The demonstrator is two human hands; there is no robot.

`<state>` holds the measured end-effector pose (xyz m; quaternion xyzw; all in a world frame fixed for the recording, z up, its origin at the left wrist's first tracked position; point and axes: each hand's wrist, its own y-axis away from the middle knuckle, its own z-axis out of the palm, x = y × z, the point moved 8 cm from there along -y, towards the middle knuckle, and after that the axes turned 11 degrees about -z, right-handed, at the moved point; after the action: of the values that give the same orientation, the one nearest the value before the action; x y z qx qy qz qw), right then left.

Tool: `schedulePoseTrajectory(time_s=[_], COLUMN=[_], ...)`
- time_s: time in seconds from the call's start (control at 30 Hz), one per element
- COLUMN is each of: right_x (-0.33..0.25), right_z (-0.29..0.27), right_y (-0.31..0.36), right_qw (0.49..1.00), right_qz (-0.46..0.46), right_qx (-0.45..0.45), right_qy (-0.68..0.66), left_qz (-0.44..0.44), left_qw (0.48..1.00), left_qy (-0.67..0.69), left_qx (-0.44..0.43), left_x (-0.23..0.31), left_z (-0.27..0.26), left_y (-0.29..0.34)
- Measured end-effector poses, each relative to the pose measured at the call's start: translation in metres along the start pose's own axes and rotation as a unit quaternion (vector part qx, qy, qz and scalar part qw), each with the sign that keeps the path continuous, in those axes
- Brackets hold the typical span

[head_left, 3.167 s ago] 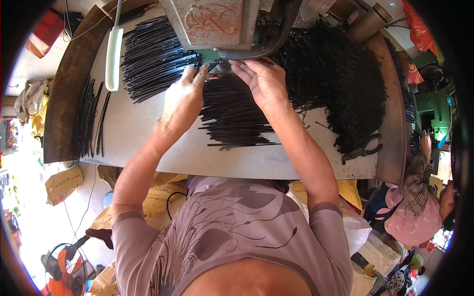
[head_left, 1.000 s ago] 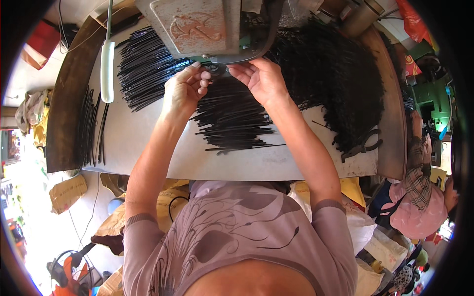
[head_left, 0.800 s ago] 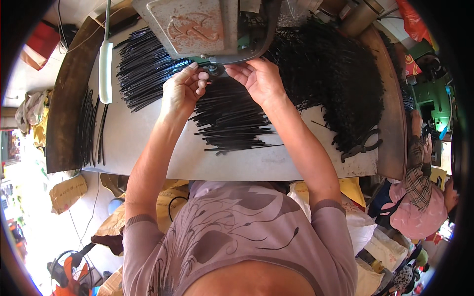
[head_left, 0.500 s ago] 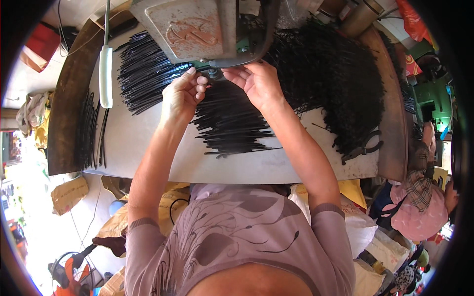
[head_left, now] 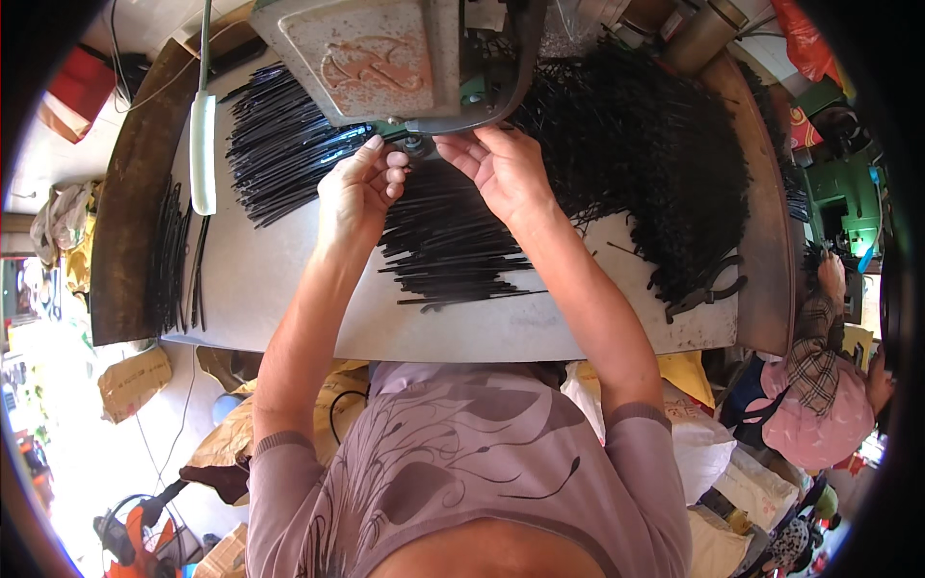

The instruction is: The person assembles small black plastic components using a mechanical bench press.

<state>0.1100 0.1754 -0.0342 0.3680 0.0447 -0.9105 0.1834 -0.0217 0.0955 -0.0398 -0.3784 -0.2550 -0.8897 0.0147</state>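
Both of my hands are up at the lower front of a grey machine head (head_left: 376,67) with worn reddish patches. My left hand (head_left: 361,183) is closed in a pinch beside a small bolt (head_left: 413,144) under the machine; what it holds is too small to make out. Opposite it, my right hand (head_left: 501,169) has its fingers bent together at the machine's curved lower edge, and anything between them is hidden. Thin black rods lie around my hands: a left pile (head_left: 279,159) and a middle pile (head_left: 453,255) between my forearms. Beyond my right wrist spreads a dense black heap (head_left: 665,154).
Black-handled pliers (head_left: 708,292) lie at the table's right front. A white tube lamp (head_left: 203,154) hangs on the left. Metal side boards (head_left: 130,212) edge the pale tabletop (head_left: 279,308). At far right, another person (head_left: 814,405) works by a green machine (head_left: 843,197).
My hands stay almost in place at the machine, with slight finger shifts. The other person's hand at far right has moved a little.
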Motion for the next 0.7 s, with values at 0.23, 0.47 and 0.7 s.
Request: schedulePoseTrajectory(time_s=[0.23,0.47,0.7], right_x=[0.002,0.003,0.000], right_z=[0.000,-0.002,-0.010], right_y=[0.004,0.004,0.005], right_qw=[1.000,1.000,0.999], right_qz=[0.006,0.004,0.001], right_qx=[0.010,0.016,0.042], right_qy=[-0.003,-0.001,0.005], left_qz=[0.009,0.013,-0.012], left_qw=[1.000,0.999,1.000], left_qy=[0.011,-0.004,-0.006], left_qx=[0.012,0.029,0.024], left_x=[-0.001,0.001,-0.007], left_z=[0.000,-0.001,0.004], left_y=[0.003,0.003,0.002])
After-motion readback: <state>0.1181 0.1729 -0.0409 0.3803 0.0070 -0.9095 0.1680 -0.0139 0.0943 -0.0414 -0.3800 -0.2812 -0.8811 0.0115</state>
